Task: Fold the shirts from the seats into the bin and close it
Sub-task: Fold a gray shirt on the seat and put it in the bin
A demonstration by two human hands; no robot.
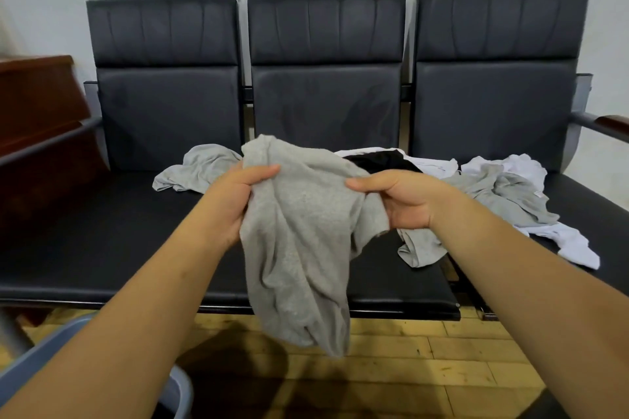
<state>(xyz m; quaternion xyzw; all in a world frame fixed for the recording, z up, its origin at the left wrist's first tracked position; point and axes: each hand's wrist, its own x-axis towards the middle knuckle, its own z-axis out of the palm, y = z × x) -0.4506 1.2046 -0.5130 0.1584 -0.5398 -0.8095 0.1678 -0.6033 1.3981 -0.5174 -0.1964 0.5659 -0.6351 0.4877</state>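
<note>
I hold the grey shirt (299, 248) up in front of the seats (102, 241). My left hand (235, 196) grips its upper left edge, with the thumb on top. My right hand (405, 201) pinches the upper right edge. The cloth hangs crumpled between them, down past the seat front and above the wood floor (425, 350). On the seats lie a second grey shirt (197, 168) behind my left hand, a black shirt (384, 160) behind my right hand, and a heap (510, 187) of white and grey cloth further right. The bin (37, 360) shows at bottom left, beside my left arm.
</note>
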